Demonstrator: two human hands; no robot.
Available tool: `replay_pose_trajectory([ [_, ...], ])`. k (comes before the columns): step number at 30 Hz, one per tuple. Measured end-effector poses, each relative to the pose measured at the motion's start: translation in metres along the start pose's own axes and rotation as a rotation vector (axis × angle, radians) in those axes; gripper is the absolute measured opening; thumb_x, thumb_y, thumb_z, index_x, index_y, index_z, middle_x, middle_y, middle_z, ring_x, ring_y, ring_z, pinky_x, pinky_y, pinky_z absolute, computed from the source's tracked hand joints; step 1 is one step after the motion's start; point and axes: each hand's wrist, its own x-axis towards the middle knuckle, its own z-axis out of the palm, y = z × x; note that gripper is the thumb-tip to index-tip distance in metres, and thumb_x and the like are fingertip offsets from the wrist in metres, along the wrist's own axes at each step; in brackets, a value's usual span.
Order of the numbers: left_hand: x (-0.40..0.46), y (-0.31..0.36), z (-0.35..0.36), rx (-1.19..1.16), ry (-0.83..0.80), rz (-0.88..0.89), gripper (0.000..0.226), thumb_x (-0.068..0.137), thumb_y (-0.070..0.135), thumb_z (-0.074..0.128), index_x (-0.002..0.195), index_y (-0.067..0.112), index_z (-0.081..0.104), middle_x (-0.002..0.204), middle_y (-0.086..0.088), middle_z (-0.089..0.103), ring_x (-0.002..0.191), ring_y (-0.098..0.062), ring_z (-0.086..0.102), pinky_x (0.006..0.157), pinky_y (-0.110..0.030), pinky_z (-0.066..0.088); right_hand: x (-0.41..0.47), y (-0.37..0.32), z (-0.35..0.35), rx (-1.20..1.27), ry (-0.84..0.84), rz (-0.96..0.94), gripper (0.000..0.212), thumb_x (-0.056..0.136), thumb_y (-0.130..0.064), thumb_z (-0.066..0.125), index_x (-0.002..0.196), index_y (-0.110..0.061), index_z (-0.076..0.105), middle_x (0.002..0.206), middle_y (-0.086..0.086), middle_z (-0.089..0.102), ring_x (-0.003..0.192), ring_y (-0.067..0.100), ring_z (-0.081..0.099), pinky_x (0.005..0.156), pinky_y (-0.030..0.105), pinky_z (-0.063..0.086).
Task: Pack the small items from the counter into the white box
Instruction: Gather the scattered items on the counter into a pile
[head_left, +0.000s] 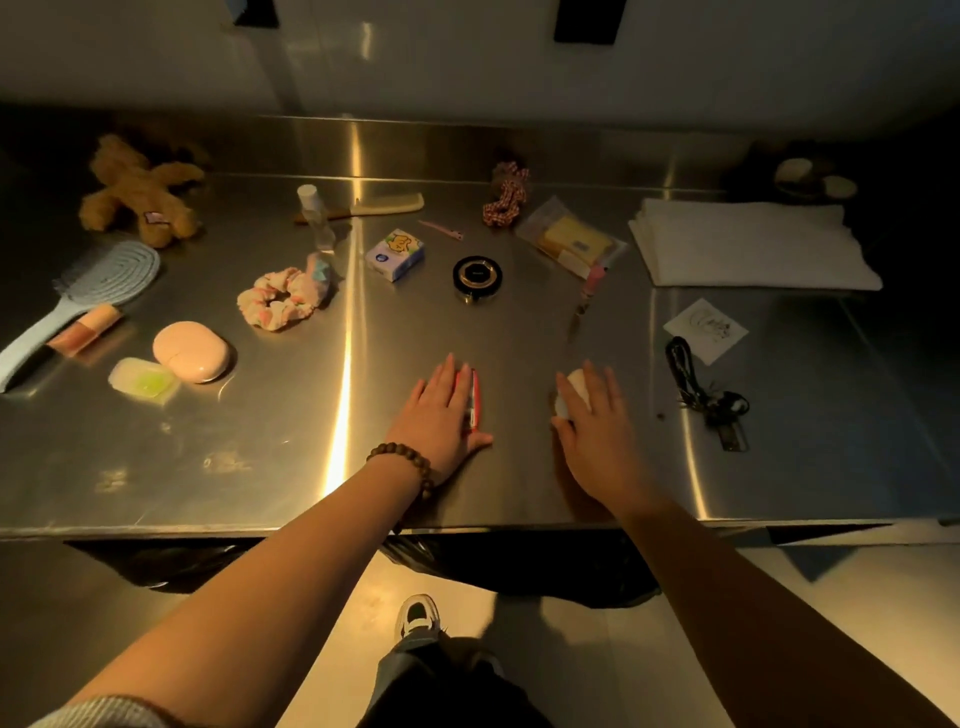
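Note:
No white box is in view. Small items lie scattered on a steel counter (260, 441). My left hand (441, 410) lies flat, fingers straight, on a thin red item (474, 400) near the front middle; only the item's right edge shows. My right hand (597, 426) is cupped over a small white rounded object (571, 395), thumb at its left side. Further back lie a black round compact (477, 278), a tissue pack (395, 254), a pastel scrunchie (283, 299) and a pink oval case (189, 351).
At the left are a plush bear (140, 192), a blue hairbrush (98, 280) and a clear packet with green (145, 382). A folded white towel (748, 249), a yellow packet (571, 241) and keys on a black cord (706, 389) lie right. The counter's front edge is just behind my wrists.

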Motion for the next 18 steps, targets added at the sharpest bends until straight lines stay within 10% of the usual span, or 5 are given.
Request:
replay_pose_trajectory([
  [18, 0.127, -0.019, -0.018, 0.014, -0.018, 0.07, 0.093, 0.083, 0.069, 0.036, 0.147, 0.018, -0.01, 0.156, -0.004, -0.014, 0.142, -0.017, -0.01, 0.109, -0.032, -0.008, 0.133, -0.024, 0.004, 0.016, -0.022, -0.05, 0.058, 0.096, -0.041, 0.039, 0.149, -0.033, 0.014, 0.159, -0.003, 0.003, 0.145, 0.021, -0.004, 0.117, 0.048, 0.011],
])
